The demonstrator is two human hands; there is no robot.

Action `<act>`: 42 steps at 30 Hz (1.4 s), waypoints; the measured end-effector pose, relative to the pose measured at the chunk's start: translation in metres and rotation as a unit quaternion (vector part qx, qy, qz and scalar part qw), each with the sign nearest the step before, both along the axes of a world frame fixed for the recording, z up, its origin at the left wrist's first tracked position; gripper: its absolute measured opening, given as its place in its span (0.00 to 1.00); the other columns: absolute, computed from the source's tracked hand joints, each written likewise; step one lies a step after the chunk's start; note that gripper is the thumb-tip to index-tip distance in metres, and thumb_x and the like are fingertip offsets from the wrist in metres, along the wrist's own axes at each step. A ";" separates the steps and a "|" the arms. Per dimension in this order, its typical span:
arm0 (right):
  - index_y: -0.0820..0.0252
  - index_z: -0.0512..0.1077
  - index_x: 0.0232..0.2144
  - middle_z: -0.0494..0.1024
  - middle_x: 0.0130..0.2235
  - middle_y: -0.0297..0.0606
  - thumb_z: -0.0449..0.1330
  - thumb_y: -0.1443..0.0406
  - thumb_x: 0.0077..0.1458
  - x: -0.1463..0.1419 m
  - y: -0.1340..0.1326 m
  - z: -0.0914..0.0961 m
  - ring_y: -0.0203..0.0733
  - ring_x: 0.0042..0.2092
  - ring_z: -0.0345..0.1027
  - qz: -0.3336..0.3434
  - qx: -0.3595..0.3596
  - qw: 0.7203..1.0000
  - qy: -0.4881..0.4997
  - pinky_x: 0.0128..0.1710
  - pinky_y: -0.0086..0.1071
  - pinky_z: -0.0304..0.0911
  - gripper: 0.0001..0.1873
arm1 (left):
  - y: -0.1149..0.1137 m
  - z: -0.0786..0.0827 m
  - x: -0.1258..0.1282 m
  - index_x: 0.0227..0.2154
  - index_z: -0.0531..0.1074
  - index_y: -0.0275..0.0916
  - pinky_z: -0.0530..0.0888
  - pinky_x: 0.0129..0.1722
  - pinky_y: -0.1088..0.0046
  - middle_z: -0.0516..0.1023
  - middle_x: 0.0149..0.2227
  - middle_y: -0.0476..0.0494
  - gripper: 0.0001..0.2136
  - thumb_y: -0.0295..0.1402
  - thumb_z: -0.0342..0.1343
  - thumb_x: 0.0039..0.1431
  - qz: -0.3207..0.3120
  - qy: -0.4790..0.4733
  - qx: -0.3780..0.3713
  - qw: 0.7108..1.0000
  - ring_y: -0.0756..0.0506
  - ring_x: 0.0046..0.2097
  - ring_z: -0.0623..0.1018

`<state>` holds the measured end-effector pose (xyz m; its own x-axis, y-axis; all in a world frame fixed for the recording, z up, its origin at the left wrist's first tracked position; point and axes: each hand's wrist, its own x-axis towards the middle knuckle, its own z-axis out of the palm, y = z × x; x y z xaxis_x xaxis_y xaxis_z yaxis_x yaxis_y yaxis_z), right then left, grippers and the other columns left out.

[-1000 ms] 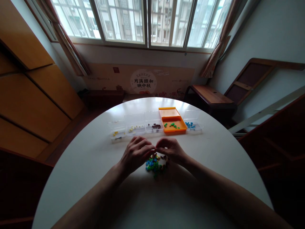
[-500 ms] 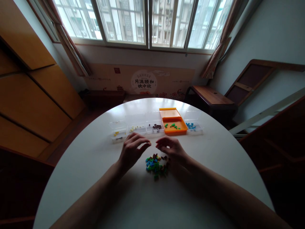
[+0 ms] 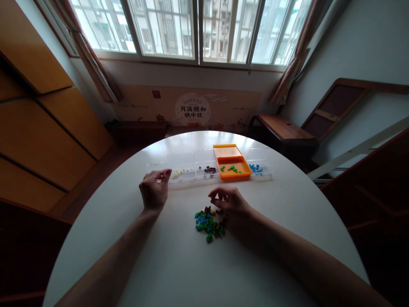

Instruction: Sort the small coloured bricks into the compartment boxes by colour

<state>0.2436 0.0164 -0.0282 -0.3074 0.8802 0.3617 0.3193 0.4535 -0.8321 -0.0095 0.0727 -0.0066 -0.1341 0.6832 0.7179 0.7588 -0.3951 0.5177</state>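
1. The pile of small coloured pieces (image 3: 208, 222) lies on the round white table (image 3: 191, 268), in front of the person and slightly right of centre. It is a loose clump, a little wider than deep, mostly green and blue with some dark brown. The pieces are too small to count or to tell which way any one points.
2. The right hand (image 3: 229, 201) rests just beyond the pile's far right edge. Its fingers are bent into a narrow claw with the tips turned down toward the brown pieces. Whether it pinches one cannot be told.
3. The left hand (image 3: 154, 190) is well apart from the pile, up and to the left, over the leftmost clear box (image 3: 152, 165). Its fingers are curled and the thumb and forefinger are close together. Any piece between them is too small to see.
4. Five boxes stand in one row running left to right across the far side of the table, four clear and one orange.
5. Going right from the leftmost, there is a clear box with pale yellow pieces (image 3: 182, 172), a clear box with dark brown pieces (image 3: 207, 170), the orange box (image 3: 235, 173) holding green pieces with its lid (image 3: 227, 151) open behind it, and a clear box with blue pieces (image 3: 259, 169).
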 end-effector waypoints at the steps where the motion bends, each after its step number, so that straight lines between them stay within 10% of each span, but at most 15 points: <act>1: 0.59 0.75 0.32 0.75 0.28 0.33 0.61 0.69 0.50 0.001 0.000 0.000 0.32 0.26 0.61 -0.004 0.002 1.000 -0.003 0.27 0.26 0.59 0.05 | 0.000 0.001 -0.002 0.30 0.78 0.37 0.70 0.33 0.68 0.79 0.29 0.43 0.15 0.44 0.54 0.59 0.003 -0.011 0.000 1.000 0.44 0.32 0.75; 8: 0.60 0.76 0.31 0.73 0.29 0.33 0.60 0.74 0.47 0.007 -0.001 0.006 0.32 0.28 0.61 0.016 0.014 0.999 -0.035 0.28 0.26 0.59 0.09 | -0.012 0.013 0.002 0.29 0.76 0.36 0.68 0.29 0.71 0.76 0.26 0.46 0.14 0.43 0.57 0.57 -0.017 -0.043 0.014 0.999 0.47 0.30 0.73; 20: 0.61 0.76 0.28 0.71 0.31 0.33 0.63 0.75 0.40 0.005 -0.012 0.022 0.32 0.30 0.62 0.108 0.029 0.980 -0.168 0.31 0.25 0.59 0.10 | -0.036 0.021 0.022 0.31 0.74 0.39 0.71 0.35 0.70 0.77 0.29 0.48 0.02 0.31 0.58 0.58 -0.251 0.114 0.069 0.959 0.48 0.33 0.73; 42: 0.60 0.76 0.34 0.69 0.33 0.34 0.61 0.74 0.45 0.004 -0.010 0.021 0.31 0.29 0.62 0.102 0.030 0.977 -0.182 0.33 0.26 0.61 0.12 | -0.036 0.016 0.021 0.31 0.74 0.39 0.71 0.35 0.70 0.76 0.29 0.48 0.02 0.29 0.58 0.58 -0.265 0.135 0.057 0.953 0.48 0.33 0.72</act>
